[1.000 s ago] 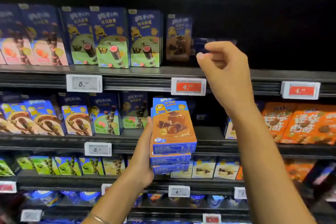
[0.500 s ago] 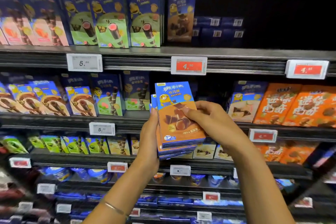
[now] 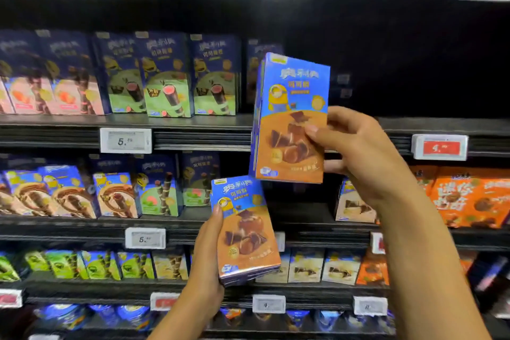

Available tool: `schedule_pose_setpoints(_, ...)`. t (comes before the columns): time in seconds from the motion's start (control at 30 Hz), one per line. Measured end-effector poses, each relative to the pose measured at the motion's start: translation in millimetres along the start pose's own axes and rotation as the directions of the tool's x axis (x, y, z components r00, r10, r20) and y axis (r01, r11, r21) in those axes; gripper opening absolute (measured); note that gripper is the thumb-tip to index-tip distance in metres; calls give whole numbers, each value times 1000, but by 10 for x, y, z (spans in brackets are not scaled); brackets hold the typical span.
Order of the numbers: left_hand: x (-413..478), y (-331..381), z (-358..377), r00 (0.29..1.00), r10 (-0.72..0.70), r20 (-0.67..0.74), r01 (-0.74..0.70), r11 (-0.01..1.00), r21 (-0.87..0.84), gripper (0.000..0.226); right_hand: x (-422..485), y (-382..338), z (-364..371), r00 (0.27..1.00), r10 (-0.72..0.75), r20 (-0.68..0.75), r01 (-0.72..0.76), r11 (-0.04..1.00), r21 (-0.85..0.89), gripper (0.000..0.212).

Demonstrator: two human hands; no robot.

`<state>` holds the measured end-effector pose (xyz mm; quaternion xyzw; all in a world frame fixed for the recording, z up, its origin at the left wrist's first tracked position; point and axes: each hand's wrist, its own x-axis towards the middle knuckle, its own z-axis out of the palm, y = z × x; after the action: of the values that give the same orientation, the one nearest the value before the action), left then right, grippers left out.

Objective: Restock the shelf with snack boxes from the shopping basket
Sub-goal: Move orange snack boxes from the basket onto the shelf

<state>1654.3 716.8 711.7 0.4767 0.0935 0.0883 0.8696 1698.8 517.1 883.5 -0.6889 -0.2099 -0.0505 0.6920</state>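
One box (image 3: 292,119) is up in the right hand (image 3: 358,152), middle of the frame. The thumb is on the front and the fingers are behind, so that grip is pinching it near the lower right edge. Bottom centre, the left hand (image 3: 207,257) has its grip wrapped round the rest of the stack (image 3: 245,232). The basket isn't in view.

I'm guessing the target is the dark gap on the shelf (image 3: 441,125), upper right of the frame, past the green boxes (image 3: 215,83). I'd keep the box upright and face out, land the bottom edge on the shelf board first, then nudge it back with flat fingers. Held that low it could tip forward, so go slow and square it up with its neighbours.
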Motion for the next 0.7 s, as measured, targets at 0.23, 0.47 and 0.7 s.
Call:
schedule_pose_setpoints(0.23,29,45,52,996,-14,86,17,999,-36,52,1023,-131,-142,969,-45,-242,16,992,-122,21)
schedule_pose_setpoints(0.47,88,76,113,992,8,129,-7,1000,-6,52,1793,134,-276,908,-72,-412,-229,740,-632,20)
schedule_pose_setpoints(0.7,206,92,137,991,20,130,-24,999,30,49,2213,306,-425,935,-68,-349,-221,656,-721,53)
